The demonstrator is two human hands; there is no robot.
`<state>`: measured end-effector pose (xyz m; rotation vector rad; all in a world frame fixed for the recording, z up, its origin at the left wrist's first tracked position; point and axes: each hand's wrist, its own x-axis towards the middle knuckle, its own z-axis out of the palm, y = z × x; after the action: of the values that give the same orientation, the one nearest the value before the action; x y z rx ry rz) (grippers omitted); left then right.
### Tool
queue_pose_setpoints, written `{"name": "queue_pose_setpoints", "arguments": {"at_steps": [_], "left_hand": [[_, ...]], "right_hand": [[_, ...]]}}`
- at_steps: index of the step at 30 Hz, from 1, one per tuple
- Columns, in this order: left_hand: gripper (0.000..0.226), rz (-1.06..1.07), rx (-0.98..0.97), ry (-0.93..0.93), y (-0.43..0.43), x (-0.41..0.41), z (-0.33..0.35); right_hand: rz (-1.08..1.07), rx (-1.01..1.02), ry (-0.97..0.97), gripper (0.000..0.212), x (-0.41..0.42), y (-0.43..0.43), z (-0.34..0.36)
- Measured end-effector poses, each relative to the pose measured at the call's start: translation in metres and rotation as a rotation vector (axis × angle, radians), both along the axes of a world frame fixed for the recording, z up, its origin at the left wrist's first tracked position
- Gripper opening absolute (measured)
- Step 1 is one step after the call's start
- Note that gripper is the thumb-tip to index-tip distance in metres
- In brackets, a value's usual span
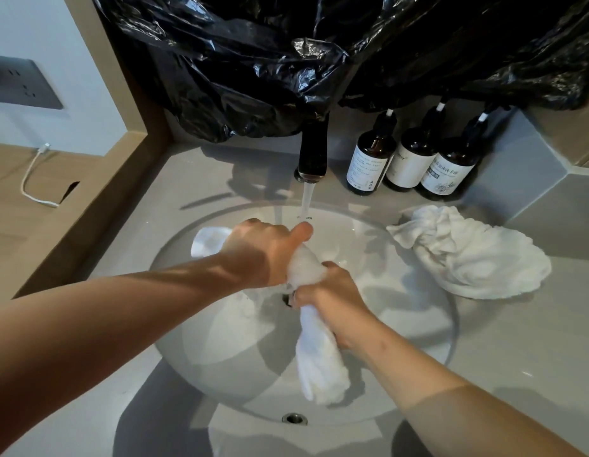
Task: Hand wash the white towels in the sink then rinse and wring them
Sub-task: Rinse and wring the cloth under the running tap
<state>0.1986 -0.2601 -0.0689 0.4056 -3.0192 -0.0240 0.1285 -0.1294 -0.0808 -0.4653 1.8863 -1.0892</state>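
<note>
**Both hands clamped on a soapy towel over the basin**

My left hand (pixel 263 252) is curled tight round the upper part of the white towel (pixel 319 357), thumb pointing toward 12 o'clock, just under the stream of water (pixel 308 196). My right hand (pixel 329 298) grips the same towel just below it, fingers wrapped round the cloth. The two fists sit almost touching above the middle of the sink (pixel 220 341). Between them the towel is bunched into a thick rope with white foam (pixel 304 268) on it. Its loose tail hangs from my right fist toward 6 o'clock, inside the bowl. The other end pokes out past my left hand at about 10 o'clock.

The black faucet (pixel 314 150) stands at 12 o'clock on the sink's rim, and water runs from it. A small dark drain opening shows just beside my right knuckles, though I cannot make out its details. The overflow hole (pixel 294 418) sits at 6 o'clock on the near wall of the bowl.

A second white towel (pixel 467 255) lies crumpled on the grey counter (pixel 517 341) at 2 o'clock, outside the bowl. Three dark bottles (pixel 411 159) with pale labels stand in a row at 1 o'clock, beside the faucet. A black plastic bag (pixel 286 61) hangs across the wall at 12 o'clock, over the faucet's top. At 10 o'clock, well apart, are a grey wall socket (pixel 22 84) and a white cable (pixel 32 179).
</note>
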Motion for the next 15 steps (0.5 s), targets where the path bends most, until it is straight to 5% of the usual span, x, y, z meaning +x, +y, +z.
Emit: {"name": "queue_pose_setpoints", "arguments": {"at_steps": [3, 7, 10, 13, 15], "left_hand": [[0.051, -0.103, -0.043, 0.063, 0.000, 0.000, -0.011], [0.062, -0.066, -0.059, 0.338, 0.002, 0.010, -0.028], [0.034, 0.156, 0.219, 0.146, 0.017, 0.010, -0.016], [0.032, 0.260, 0.500, -0.089, 0.016, 0.004, -0.006], [0.037, 0.274, 0.768, -0.125, 0.008, 0.003, -0.003]], "right_hand": [[-0.046, 0.028, -0.053, 0.054, 0.007, 0.003, -0.007], [0.117, -0.022, 0.004, 0.044, -0.013, 0.011, 0.002], [0.299, 0.050, 0.158, 0.036, -0.033, 0.010, 0.014], [0.336, 0.179, 0.532, 0.050, -0.032, 0.009, 0.018], [0.280, 0.172, 1.124, 0.071, -0.018, 0.014, 0.010]]}}
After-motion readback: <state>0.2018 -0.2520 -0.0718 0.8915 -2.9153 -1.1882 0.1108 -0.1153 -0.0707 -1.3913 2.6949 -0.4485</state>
